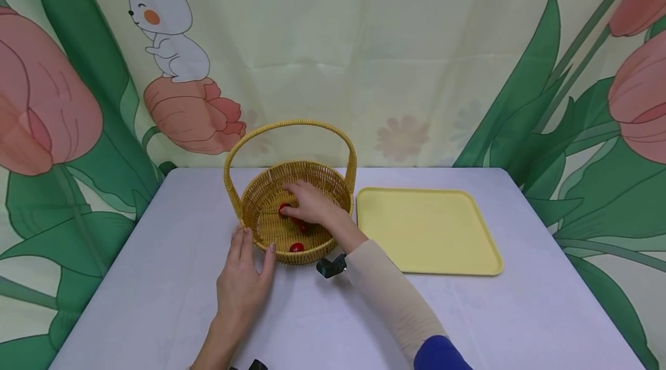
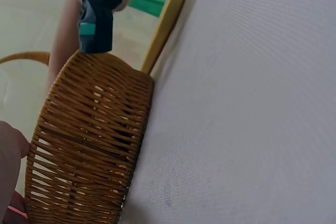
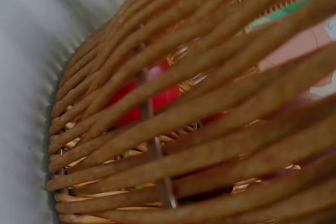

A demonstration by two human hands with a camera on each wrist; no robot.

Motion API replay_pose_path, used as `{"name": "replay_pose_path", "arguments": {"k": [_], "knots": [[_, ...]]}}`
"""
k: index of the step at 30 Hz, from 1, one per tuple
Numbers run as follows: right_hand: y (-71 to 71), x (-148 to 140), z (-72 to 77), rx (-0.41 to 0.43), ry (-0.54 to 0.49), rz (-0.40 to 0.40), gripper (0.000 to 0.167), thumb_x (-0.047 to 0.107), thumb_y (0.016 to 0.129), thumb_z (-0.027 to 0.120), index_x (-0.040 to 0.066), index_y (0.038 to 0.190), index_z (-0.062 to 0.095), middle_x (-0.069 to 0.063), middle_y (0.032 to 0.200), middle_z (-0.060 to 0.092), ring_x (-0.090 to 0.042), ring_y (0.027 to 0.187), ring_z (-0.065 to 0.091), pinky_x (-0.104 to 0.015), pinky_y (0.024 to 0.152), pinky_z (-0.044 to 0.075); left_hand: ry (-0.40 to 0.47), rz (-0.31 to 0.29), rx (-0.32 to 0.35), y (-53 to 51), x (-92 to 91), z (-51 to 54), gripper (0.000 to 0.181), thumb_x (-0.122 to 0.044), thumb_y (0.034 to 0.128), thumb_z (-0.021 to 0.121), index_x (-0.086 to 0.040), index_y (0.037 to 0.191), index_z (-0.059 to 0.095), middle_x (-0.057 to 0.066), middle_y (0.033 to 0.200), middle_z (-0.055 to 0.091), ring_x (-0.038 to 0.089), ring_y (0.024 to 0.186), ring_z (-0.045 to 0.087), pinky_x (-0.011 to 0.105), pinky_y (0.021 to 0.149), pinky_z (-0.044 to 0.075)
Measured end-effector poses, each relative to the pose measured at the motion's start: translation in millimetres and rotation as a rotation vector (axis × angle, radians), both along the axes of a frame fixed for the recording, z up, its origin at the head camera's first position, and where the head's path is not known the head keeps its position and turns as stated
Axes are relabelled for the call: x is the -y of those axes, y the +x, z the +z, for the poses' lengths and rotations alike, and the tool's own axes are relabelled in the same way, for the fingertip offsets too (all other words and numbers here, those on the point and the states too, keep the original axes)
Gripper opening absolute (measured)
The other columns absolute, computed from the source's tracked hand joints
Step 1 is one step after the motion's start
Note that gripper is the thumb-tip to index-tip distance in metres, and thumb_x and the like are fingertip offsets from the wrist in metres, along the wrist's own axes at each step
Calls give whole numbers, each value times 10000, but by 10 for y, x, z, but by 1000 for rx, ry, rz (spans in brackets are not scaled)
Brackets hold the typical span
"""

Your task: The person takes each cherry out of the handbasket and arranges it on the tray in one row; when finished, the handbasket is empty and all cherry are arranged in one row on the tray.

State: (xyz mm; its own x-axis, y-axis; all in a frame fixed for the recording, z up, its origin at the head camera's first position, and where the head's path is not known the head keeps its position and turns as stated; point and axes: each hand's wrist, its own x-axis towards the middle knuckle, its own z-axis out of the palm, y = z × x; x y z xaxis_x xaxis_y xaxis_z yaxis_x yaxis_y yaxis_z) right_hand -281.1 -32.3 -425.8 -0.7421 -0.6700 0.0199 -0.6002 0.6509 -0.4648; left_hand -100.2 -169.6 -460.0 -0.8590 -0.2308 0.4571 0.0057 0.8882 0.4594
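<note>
A round wicker basket (image 1: 299, 257) with a tall arched handle stands on the table. Inside it lie several small, glossy red round things, one red ball (image 1: 296, 247) near the front wall; their kind is not clear. My right hand (image 1: 314, 206) reaches down into the basket, thumb apart from the fingers and beside another red ball (image 1: 284, 208). At the basket's left front, my left hand (image 1: 243, 280) rests with straight fingers against the rim. The right wrist view shows a blurred red thing (image 3: 126, 103) through the weave (image 3: 210, 82).
To the right of the basket lies a yellow rectangular tray (image 1: 426, 231). A white cloth (image 1: 156, 300) covers the table. Behind hangs a curtain (image 1: 416, 58) printed with tulips and a rabbit. A small dark camera (image 1: 331, 266) sits under the right wrist, close to the basket.
</note>
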Motion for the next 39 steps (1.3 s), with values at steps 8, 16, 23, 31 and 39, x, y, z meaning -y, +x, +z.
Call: {"name": "replay_pose_path", "arguments": {"k": [8, 16, 23, 31, 39], "knots": [[-28, 28, -57, 18, 33, 55, 450, 314, 973, 667, 105, 1367, 611, -67, 1327, 646, -217, 1260, 586, -365, 1099, 458, -11, -5, -22, 8, -6, -4, 680, -358, 954, 646, 139, 1392, 491, 329, 1477, 460, 472, 1349, 493, 600, 842, 556], [-24, 47, -83, -3, 69, 116, 318, 236, 977, 665, 125, 1275, 684, -35, 1270, 670, -178, 1197, 609, -331, 1070, 475, -9, -7, -13, 12, 3, -9, 687, -365, 954, 646, 133, 1399, 487, 326, 1482, 457, 471, 1348, 495, 593, 864, 548], [-14, 45, -66, 21, 64, 110, 306, 220, 959, 690, 121, 1248, 690, -20, 1218, 701, -150, 1151, 634, -303, 1034, 500, -3, -9, -4, 9, 5, -12, 690, -376, 961, 633, 131, 1406, 482, 319, 1487, 456, 459, 1358, 491, 585, 874, 548], [-1, 42, -35, 42, 41, 99, 276, 202, 962, 683, 131, 1229, 695, -10, 1211, 708, -141, 1110, 650, -298, 990, 525, 4, -8, -1, 4, 5, -19, 693, -380, 963, 629, 124, 1414, 476, 311, 1497, 449, 449, 1370, 484, 579, 900, 539], [41, 73, -38, -15, 176, 147, 475, 328, 954, 691, 249, 1410, 582, 6, 1459, 560, -221, 1381, 479, -418, 1171, 384, -8, -4, -6, 10, 6, -25, 693, -380, 964, 629, 126, 1412, 477, 313, 1496, 449, 447, 1370, 485, 575, 890, 545]]}}
